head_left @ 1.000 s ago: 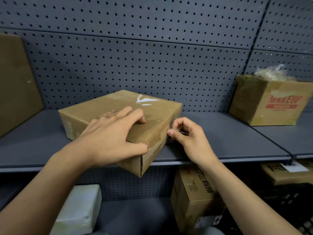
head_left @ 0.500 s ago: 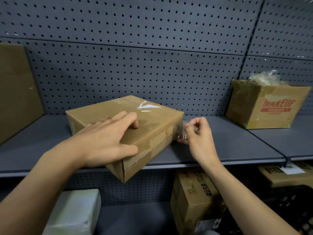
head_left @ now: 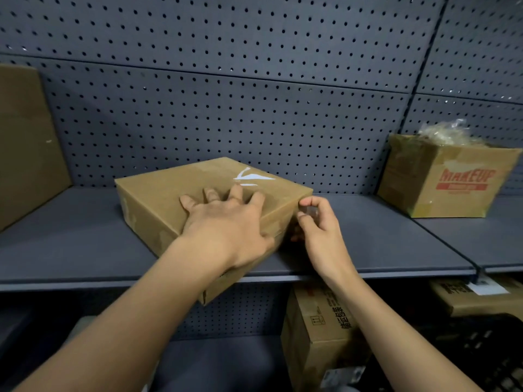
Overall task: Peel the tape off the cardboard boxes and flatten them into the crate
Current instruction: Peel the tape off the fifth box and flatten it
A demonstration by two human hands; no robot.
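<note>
A flat brown cardboard box (head_left: 169,193) lies turned at an angle on the grey shelf (head_left: 382,241), its near corner jutting over the front edge. My left hand (head_left: 226,224) presses flat on the box's top, fingers spread. My right hand (head_left: 318,224) is at the box's right corner, thumb and fingers pinched on a small piece of clear tape (head_left: 308,212). Glossy tape shows on the box's top as a white glare.
An open "MAKEUP" box (head_left: 452,179) with crumpled plastic stands at the back right. A tall cardboard piece (head_left: 25,142) leans at the left. Below the shelf are a printed box (head_left: 319,335), another box (head_left: 481,295) and a dark crate (head_left: 486,355). Pegboard backs the shelf.
The box has been pushed further back on the shelf. My right hand has pulled a piece of clear tape from the box's right side and come back to its corner.
</note>
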